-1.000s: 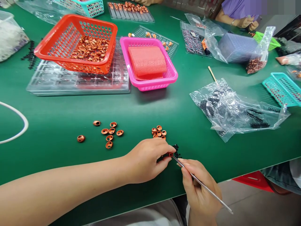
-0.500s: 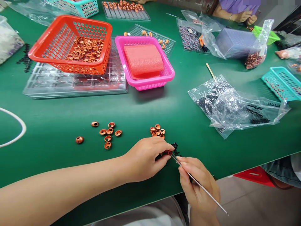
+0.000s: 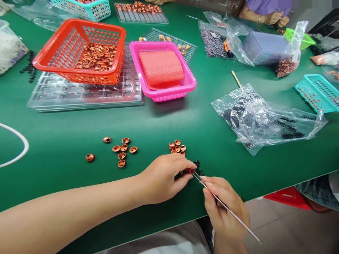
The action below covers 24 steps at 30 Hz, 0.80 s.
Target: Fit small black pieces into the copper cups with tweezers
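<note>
My left hand [image 3: 165,178] is closed, thumb and fingertips pinching a small copper-coloured hollow shell [image 3: 191,171] just above the green table. My right hand [image 3: 225,208] grips slim metal tweezers [image 3: 233,214], their tips at the shell's opening. Whether the tips hold a part is too small to tell. Tiny black pieces [image 3: 197,165] lie in a little pile just behind the fingertips. Beyond my left hand sits a tight cluster of copper shells [image 3: 177,148], partly covered by the hand. Farther left, several more shells [image 3: 124,147] are spread loosely.
An orange-red basket [image 3: 59,58] of copper shells rests on stacked clear trays [image 3: 42,95]. Beside it stands a pink basket [image 3: 169,94] with red foam sheets [image 3: 161,67]. Plastic bags [image 3: 265,120] with black parts lie at right. Another person's hands [image 3: 277,18] are at the far right.
My right hand and the tweezers have shifted very slightly right and down. The left hand stays in place with the shell.
</note>
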Motion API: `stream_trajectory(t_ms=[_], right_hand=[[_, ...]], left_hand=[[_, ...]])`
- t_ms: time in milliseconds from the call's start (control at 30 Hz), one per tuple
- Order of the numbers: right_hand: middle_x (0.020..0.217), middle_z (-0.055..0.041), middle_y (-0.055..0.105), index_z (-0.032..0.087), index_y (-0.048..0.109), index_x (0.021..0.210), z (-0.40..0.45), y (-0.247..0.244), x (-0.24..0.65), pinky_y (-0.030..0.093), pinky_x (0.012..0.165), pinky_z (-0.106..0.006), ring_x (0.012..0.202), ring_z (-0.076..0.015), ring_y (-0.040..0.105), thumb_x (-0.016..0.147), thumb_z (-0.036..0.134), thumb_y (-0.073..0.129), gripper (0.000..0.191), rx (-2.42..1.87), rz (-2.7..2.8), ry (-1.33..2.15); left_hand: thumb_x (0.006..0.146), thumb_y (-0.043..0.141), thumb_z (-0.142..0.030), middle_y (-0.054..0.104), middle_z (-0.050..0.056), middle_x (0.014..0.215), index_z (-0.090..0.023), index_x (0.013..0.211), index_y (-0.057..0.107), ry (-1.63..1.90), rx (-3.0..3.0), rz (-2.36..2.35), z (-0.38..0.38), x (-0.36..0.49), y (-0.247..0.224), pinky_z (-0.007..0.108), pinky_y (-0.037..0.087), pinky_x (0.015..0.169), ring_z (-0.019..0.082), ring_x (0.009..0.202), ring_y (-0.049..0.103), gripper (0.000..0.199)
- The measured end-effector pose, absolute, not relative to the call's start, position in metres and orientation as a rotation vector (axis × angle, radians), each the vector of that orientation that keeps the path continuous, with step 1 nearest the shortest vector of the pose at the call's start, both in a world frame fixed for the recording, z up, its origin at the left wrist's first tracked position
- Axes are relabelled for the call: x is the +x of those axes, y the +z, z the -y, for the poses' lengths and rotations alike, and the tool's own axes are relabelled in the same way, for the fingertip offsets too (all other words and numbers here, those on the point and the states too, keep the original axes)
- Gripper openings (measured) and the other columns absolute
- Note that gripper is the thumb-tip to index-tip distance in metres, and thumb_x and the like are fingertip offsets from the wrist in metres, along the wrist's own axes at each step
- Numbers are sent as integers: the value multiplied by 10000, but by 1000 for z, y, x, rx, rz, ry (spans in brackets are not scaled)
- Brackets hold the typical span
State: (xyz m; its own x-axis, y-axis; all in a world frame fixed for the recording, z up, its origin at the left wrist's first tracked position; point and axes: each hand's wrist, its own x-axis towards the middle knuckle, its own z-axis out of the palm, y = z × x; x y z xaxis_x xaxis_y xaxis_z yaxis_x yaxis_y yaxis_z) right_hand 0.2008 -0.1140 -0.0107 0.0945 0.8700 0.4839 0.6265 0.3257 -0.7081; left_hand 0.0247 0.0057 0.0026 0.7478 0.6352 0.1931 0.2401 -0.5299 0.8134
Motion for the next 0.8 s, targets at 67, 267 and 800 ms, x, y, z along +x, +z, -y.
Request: stream_trajectory(t_ms=[67, 267, 800], right_hand=[[1062, -40, 714, 259, 595, 1176, 114, -11, 200, 611, 784, -368, 966, -188, 696, 805, -6, 634, 458, -1391, 1587, 315], [1022, -46, 724, 224, 617, 1137, 113, -12, 197, 605, 761, -357, 931, -183, 694, 829, 13, 620, 374, -1391, 1538, 291], [1058, -61, 719, 183, 619, 1151, 114, -12, 199, 587, 810, -342, 968, -183, 693, 798, -49, 631, 424, -1355, 1592, 328]], left_hand=[[896, 572, -148, 668, 37, 803, -141, 1029, 676, 615, 2114, -653, -6, 25, 3, 241, 480, 658, 140, 723, 603, 170], [890, 586, -149, 662, 32, 795, -137, 1026, 679, 641, 2106, -650, -6, 25, 1, 234, 473, 651, 137, 715, 596, 165], [881, 593, -135, 674, 49, 811, -119, 1014, 683, 648, 2102, -636, -6, 25, 1, 238, 476, 664, 145, 731, 611, 161]])
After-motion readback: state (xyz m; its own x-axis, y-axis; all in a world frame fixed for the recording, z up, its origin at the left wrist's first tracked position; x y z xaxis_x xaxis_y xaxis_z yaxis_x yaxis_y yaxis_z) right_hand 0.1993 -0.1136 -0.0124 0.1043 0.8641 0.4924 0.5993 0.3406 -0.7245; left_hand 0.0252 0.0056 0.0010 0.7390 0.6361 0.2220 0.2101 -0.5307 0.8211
